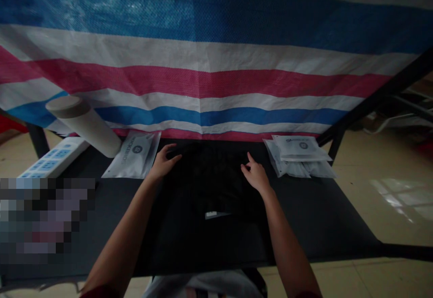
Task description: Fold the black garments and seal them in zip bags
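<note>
A big striped tarp (203, 79) of blue, white and pink hangs in front of me, and a tile floor (382, 217) lies past the table. The black table (321, 212) is the big thing under my arms. On it lies a black cloth (203, 190), right in front of me, under my hands. The cloth is black and the table is black too, and the light is low. That is the main risk: I could miss the edge of the cloth, and it could slip or bunch up without me seeing it.

Up on the left, a fat cardboard tube (84, 126) lies tilted, with its top end up, beside a white power strip (56, 158). If I bump it, it could roll or fall. A white plastic packet (133, 155) lies close to my left hand (164, 163), so a quick move could push it. A pile of white packets (297, 153) sits near my right hand (257, 176), and that pile could slide too.

My arms reach out and away from me, and both hands sit on the cloth. Both hands are open and hold nothing tight. My left fingers (171, 151) curve down, and my right pointing finger (249, 156) sticks up a bit. A small white tag (211, 215) shows on the cloth.
</note>
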`<state>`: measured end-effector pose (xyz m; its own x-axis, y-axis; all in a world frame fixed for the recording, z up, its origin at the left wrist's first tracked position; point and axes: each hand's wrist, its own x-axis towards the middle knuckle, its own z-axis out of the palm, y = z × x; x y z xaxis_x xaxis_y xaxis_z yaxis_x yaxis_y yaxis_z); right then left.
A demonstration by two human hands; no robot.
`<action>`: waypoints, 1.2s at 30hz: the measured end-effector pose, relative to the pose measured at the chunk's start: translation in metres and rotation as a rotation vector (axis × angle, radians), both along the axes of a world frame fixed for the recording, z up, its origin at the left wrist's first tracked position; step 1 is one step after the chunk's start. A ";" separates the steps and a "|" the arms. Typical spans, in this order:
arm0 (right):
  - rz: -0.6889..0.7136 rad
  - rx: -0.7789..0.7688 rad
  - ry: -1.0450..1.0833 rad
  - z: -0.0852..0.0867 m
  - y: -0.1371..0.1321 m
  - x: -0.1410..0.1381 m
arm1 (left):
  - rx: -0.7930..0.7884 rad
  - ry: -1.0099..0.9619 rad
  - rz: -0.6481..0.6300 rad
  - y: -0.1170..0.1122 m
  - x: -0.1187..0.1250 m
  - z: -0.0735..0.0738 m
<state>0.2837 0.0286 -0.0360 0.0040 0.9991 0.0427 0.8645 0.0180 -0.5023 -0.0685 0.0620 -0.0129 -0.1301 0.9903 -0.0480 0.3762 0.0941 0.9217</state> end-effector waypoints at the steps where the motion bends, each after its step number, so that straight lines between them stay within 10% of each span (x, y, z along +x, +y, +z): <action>1: -0.013 -0.009 -0.009 0.000 0.000 0.001 | 0.003 0.041 0.024 0.000 -0.002 0.000; 9: -0.012 0.090 -0.003 0.002 -0.001 -0.005 | 0.235 0.913 0.147 -0.019 0.016 0.016; 17: 0.206 0.185 -0.068 -0.008 -0.001 -0.010 | 0.288 0.910 -0.201 -0.037 0.068 -0.001; 36: 0.229 0.038 -0.105 -0.014 -0.001 -0.010 | 0.241 0.904 -0.381 -0.025 0.050 -0.029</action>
<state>0.2740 0.0280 -0.0504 -0.2284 0.9711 0.0685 0.8830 0.2363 -0.4056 -0.0190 0.0374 -0.0416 0.3079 0.9440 0.1186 0.9095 -0.3286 0.2547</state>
